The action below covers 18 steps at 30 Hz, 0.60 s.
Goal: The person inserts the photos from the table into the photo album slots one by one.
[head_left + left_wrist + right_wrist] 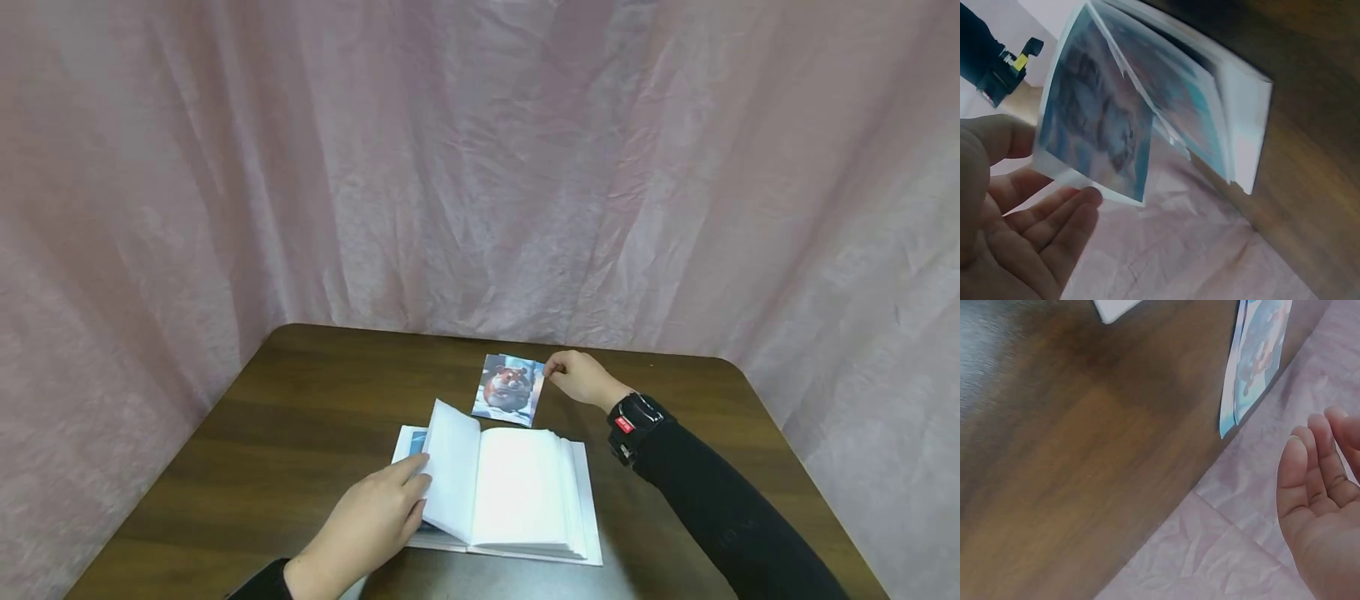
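Note:
A photo album (517,487) lies spread on the table with blank white page faces up. My left hand (378,517) pinches the outer edge of one raised page (452,467) between thumb and fingers. In the left wrist view, that page's underside shows an animal picture (1094,112) in a clear sleeve. Beyond the album lie a few picture cards (508,387) in a small overlapping stack, the top one showing a round, furry brown animal. My right hand (583,377) hovers by the stack's right edge with loosely bent fingers (1293,469) and nothing in them; the right wrist view shows a gap to the cards.
The brown wooden table (300,425) has rounded far corners. Pink curtain fabric (450,208) hangs close behind its far edge and down both sides. A black wrist device (633,425) is strapped over the right sleeve.

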Each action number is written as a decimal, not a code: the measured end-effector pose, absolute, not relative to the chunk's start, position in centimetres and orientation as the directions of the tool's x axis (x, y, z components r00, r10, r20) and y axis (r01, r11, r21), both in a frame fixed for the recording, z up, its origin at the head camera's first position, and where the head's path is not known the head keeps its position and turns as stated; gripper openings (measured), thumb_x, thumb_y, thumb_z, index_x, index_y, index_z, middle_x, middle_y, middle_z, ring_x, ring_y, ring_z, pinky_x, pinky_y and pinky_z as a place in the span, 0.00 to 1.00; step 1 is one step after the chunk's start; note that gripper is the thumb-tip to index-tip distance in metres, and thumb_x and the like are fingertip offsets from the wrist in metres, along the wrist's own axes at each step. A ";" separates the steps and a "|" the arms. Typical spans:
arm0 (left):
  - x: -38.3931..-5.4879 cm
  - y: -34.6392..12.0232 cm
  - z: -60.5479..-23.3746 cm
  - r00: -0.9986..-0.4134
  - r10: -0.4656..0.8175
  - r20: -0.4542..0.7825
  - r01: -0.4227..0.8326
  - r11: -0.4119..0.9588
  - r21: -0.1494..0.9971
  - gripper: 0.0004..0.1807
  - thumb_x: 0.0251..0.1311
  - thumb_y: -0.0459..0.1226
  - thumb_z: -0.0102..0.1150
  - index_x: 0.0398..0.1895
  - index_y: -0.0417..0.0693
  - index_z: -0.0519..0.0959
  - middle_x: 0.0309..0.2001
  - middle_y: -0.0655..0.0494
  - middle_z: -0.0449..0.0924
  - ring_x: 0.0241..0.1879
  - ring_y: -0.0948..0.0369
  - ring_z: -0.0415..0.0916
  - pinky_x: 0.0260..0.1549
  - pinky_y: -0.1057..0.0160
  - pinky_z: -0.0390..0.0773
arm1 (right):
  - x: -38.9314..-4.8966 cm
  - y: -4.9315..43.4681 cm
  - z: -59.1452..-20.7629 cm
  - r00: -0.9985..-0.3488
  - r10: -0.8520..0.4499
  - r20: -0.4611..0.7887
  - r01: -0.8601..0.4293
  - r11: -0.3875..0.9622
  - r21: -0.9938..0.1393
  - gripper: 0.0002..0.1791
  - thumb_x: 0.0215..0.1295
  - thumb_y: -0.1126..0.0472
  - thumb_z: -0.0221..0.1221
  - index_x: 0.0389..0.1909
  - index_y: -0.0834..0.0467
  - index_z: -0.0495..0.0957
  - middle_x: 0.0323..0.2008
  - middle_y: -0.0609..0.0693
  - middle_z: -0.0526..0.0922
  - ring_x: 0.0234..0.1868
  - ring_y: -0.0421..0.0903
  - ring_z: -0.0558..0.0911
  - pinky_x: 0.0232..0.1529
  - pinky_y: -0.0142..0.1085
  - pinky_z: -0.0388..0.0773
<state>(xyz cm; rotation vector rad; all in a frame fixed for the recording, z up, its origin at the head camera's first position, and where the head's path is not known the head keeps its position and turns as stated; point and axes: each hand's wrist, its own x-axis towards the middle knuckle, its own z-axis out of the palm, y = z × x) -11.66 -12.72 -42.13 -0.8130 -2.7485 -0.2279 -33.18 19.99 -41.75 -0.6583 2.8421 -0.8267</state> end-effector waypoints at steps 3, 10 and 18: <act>-11.6 -12.9 -42.5 -0.824 0.501 0.264 0.536 0.841 0.077 0.13 0.57 0.39 0.70 0.43 0.43 0.85 0.55 0.45 0.81 0.51 0.52 0.82 0.45 0.55 0.84 | -33.9 19.6 -41.5 -0.896 -0.444 0.020 -0.389 0.760 -0.522 0.11 0.71 0.67 0.52 0.44 0.61 0.82 0.40 0.53 0.83 0.40 0.48 0.79 0.44 0.44 0.77; -11.5 -13.0 -44.0 -0.814 0.539 0.215 0.559 0.828 0.042 0.14 0.55 0.41 0.72 0.40 0.41 0.84 0.47 0.48 0.83 0.45 0.54 0.83 0.42 0.56 0.85 | -35.3 19.2 -41.8 -0.903 -0.429 -0.024 -0.361 0.789 -0.496 0.15 0.68 0.68 0.52 0.51 0.65 0.81 0.45 0.57 0.83 0.47 0.53 0.81 0.48 0.47 0.79; -11.9 -13.0 -45.2 -0.815 0.567 0.121 0.576 0.815 0.064 0.16 0.56 0.43 0.73 0.41 0.41 0.84 0.42 0.50 0.83 0.40 0.58 0.83 0.40 0.60 0.84 | -36.7 18.8 -43.9 -0.907 -0.416 -0.062 -0.351 0.830 -0.433 0.24 0.65 0.69 0.57 0.64 0.65 0.73 0.63 0.63 0.74 0.60 0.62 0.76 0.57 0.52 0.76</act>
